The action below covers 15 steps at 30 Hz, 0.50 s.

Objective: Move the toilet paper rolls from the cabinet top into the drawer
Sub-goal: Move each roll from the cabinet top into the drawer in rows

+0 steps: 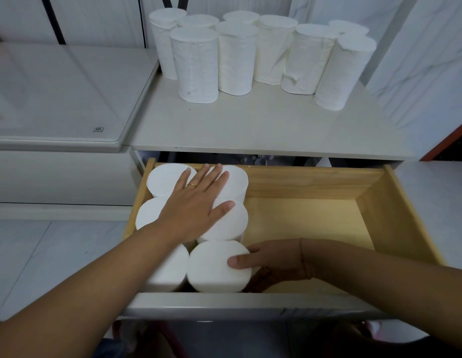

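In the head view, six white cylindrical toilet paper rolls stand upright in the left end of the open pale wooden drawer (315,182), packed two across from back wall to front wall. The left hand (196,205) lies flat across the middle and rear rolls, fingers spread and released, pressing on their tops. The right hand (271,262) cups the front right roll (217,267), thumb on its top edge, the other fingers hidden down its side. Nine more white paper rolls (232,58) wait along the rear edge of the white cabinet top (250,125). Pushing too hard could crush the soft rolls or tip one over the drawer's left wall.
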Motion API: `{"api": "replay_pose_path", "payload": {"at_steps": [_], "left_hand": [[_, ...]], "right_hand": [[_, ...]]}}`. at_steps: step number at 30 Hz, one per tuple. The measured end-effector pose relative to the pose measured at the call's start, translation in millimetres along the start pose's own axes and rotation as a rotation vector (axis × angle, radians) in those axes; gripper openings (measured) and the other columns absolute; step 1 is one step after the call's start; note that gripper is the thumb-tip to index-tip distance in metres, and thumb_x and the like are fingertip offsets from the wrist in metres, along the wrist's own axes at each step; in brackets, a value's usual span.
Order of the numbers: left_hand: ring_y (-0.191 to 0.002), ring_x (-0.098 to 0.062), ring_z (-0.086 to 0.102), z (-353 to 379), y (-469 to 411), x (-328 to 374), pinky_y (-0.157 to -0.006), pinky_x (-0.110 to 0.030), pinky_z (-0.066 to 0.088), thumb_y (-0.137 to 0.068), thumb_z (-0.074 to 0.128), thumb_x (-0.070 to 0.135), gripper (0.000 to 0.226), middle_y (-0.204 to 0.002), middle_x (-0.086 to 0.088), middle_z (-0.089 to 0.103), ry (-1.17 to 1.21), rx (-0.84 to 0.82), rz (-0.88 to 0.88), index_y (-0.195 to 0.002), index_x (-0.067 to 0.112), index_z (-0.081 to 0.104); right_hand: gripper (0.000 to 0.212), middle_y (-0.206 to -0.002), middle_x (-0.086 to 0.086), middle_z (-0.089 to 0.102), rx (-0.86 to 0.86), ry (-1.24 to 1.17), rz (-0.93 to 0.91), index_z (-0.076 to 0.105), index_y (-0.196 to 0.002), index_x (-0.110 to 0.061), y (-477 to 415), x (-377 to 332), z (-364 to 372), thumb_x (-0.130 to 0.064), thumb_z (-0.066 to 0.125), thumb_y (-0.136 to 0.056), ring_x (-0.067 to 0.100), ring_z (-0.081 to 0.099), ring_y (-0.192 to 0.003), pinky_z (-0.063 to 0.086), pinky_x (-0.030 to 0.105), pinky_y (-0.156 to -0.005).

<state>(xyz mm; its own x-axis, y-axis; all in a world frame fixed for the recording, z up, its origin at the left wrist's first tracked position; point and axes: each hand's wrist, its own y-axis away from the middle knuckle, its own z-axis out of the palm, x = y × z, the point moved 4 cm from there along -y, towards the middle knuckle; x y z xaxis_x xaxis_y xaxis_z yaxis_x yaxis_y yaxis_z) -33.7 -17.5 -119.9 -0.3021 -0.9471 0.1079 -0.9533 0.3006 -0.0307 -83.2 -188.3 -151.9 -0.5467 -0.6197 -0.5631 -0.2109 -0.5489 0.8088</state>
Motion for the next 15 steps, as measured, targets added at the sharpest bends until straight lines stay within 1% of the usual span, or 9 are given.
{"api": "replay_pose_path", "payload": {"at_steps": [2,5,6,8,9,11,13,14,15], "left_hand": [[-0.144,-0.01,-0.014,0.0,0.1,0.2,-0.117,-0.04,-0.006,-0.087,-0.002,0.064,0.073,-0.158,0.008,-0.008,-0.002,0.003,0.006,-0.149,0.027,-0.001],[-0.143,-0.01,-0.014,-0.6,0.2,0.2,-0.117,-0.04,-0.006,-0.086,-0.003,0.065,0.074,-0.158,0.008,-0.008,-0.001,0.002,0.004,-0.149,0.027,-0.001],[-0.143,-0.01,-0.014,-0.7,0.3,0.3,-0.117,-0.04,-0.006,-0.086,-0.004,0.065,0.074,-0.158,0.008,-0.008,0.002,0.001,0.001,-0.149,0.027,-0.001],[-0.143,-0.011,-0.015,-1.4,0.7,0.7,-0.117,-0.04,-0.007,-0.085,-0.004,0.065,0.074,-0.158,0.008,-0.009,-0.002,-0.002,-0.005,-0.149,0.027,-0.002],[-0.143,-0.011,-0.015,-1.8,0.7,1.0,-0.117,-0.04,-0.007,-0.085,-0.004,0.065,0.075,-0.158,0.008,-0.009,-0.004,-0.002,-0.006,-0.149,0.027,-0.002],[-0.143,-0.011,-0.015,-2.5,0.9,1.2,-0.117,-0.04,-0.008,-0.084,-0.005,0.065,0.076,-0.158,0.008,-0.009,-0.004,-0.003,-0.005,-0.15,0.027,-0.002],[-0.143,-0.011,-0.016,-2.8,1.9,1.5,-0.116,-0.039,-0.009,-0.084,-0.005,0.065,0.076,-0.158,0.007,-0.01,-0.005,-0.003,-0.001,-0.15,0.027,-0.002],[-0.143,-0.01,-0.017,-3.9,2.4,1.8,-0.116,-0.038,-0.01,-0.085,-0.004,0.064,0.075,-0.158,0.007,-0.009,0.001,0.01,-0.002,-0.15,0.027,-0.001],[-0.143,-0.01,-0.017,-6.9,2.3,1.3,-0.116,-0.037,-0.012,-0.087,0.0,0.064,0.073,-0.159,0.006,-0.008,0.012,0.047,-0.012,-0.15,0.026,0.001]], "right_hand": [[0.062,-0.136,0.013,0.053,0.009,-0.004,0.005,0.041,-0.139,-0.016,-2.8,-3.4,3.1,-0.042,0.062,-0.086,0.031,0.054,-0.122,0.044,0.041,-0.105],[0.062,-0.133,0.01,0.055,-0.015,0.018,0.011,0.04,-0.139,-0.015,-1.8,-5.3,2.3,-0.043,0.06,-0.087,0.029,0.055,-0.121,0.045,0.038,-0.104],[0.063,-0.134,0.009,0.054,-0.015,0.082,0.012,0.039,-0.139,-0.015,0.1,-6.8,0.4,-0.045,0.058,-0.088,0.027,0.054,-0.121,0.045,0.037,-0.104],[0.063,-0.136,0.005,0.053,0.034,0.321,-0.017,0.041,-0.139,-0.017,10.2,-20.1,-10.8,-0.052,0.053,-0.088,0.022,0.053,-0.121,0.045,0.035,-0.103],[0.06,-0.133,0.003,0.055,0.095,0.438,-0.055,0.046,-0.135,-0.019,19.0,-32.6,-20.6,-0.055,0.051,-0.087,0.019,0.055,-0.117,0.047,0.033,-0.099],[0.047,-0.114,-0.001,0.065,0.284,0.558,-0.161,0.061,-0.116,-0.021,43.2,-64.0,-47.9,-0.056,0.053,-0.085,0.012,0.062,-0.101,0.052,0.026,-0.086],[0.037,-0.094,0.0,0.07,0.51,0.53,-0.296,0.067,-0.096,-0.017,67.7,-93.7,-77.0,-0.051,0.057,-0.085,0.012,0.065,-0.084,0.054,0.021,-0.073],[0.034,-0.087,0.002,0.07,0.622,0.485,-0.38,0.067,-0.091,-0.015,77.0,-106.4,-89.3,-0.048,0.059,-0.085,0.014,0.065,-0.079,0.054,0.019,-0.067],[0.032,-0.083,0.003,0.069,0.721,0.427,-0.474,0.066,-0.091,-0.014,82.6,-118.7,-98.2,-0.045,0.062,-0.084,0.016,0.064,-0.076,0.055,0.019,-0.063]]}}
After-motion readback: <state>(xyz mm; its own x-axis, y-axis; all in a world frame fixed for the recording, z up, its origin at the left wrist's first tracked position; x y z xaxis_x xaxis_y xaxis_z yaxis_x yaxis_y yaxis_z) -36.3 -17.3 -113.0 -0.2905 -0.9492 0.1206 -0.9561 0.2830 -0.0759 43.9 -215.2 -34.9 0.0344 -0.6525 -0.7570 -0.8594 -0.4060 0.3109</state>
